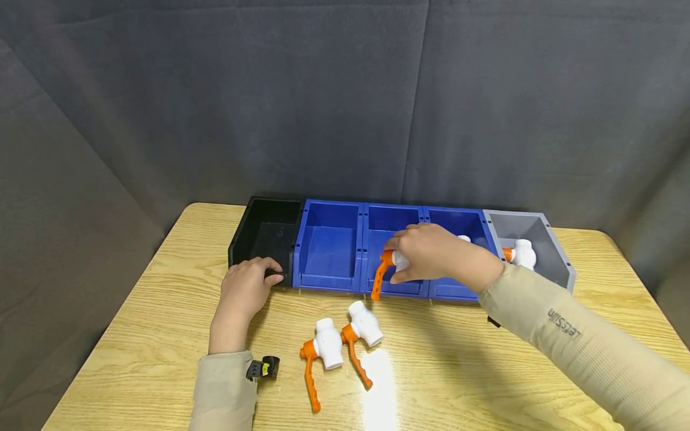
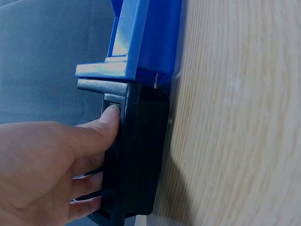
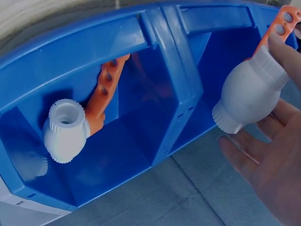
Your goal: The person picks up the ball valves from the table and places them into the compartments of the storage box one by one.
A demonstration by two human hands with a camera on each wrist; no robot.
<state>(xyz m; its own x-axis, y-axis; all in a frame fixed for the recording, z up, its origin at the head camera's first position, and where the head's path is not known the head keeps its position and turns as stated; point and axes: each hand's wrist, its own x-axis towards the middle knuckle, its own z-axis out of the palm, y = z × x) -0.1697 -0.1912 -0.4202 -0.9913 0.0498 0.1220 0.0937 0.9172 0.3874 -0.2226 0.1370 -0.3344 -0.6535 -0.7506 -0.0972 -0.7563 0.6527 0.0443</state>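
Note:
My right hand (image 1: 426,251) holds a white ball valve (image 3: 251,89) with an orange lever handle over the middle blue bin (image 1: 392,216). In the right wrist view, its thumb and fingers lie on opposite sides of the white body. My left hand (image 1: 245,290) grips the front wall of the black bin (image 2: 141,155), thumb on the lip and fingers behind it. Two more ball valves, one on the left (image 1: 329,343) and one on the right (image 1: 366,325), lie on the table in front of the bins, handles pointing toward me.
Left of the middle bin stands another blue bin (image 1: 330,248). The right blue bin (image 1: 458,218) contains a ball valve (image 3: 66,129). At the right end, a grey bin (image 1: 512,222) holds another valve (image 1: 524,254). A grey curtain (image 1: 334,108) hangs behind the wooden table (image 1: 145,335).

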